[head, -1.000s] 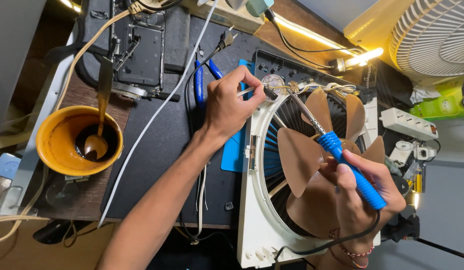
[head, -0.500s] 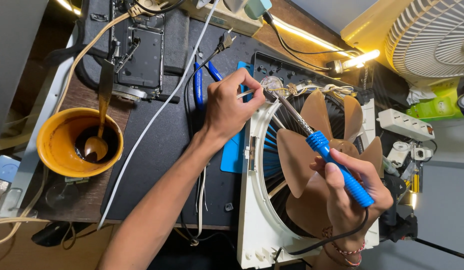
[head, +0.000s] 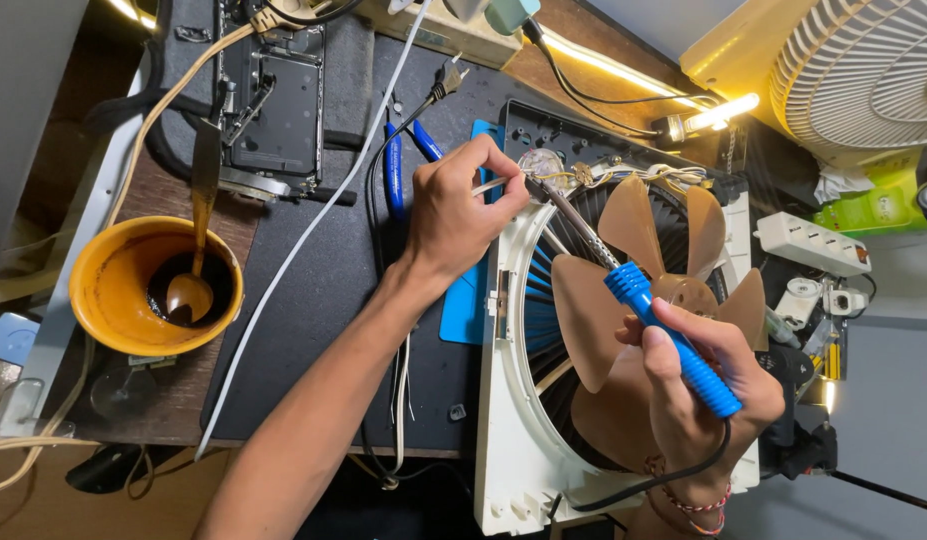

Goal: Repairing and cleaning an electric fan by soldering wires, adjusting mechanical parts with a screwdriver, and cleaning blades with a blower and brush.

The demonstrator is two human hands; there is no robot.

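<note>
Soldering iron [head: 638, 300] tip moved nearer left hand [head: 453, 215].

An orange bowl [head: 155, 285] holding a spoon [head: 193, 285] sits at left; blue-handled pliers [head: 395, 172] lie upper centre; a white power strip [head: 811, 243] sits at right.

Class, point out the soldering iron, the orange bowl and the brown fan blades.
soldering iron [head: 673, 340], head view, on its blue handle.
orange bowl [head: 108, 290], head view, on its left rim.
fan blades [head: 588, 305], head view, on the left blade.

Blue-handled soldering iron [head: 655, 325] slants tip-up across the brown-bladed fan [head: 623, 300].
</note>
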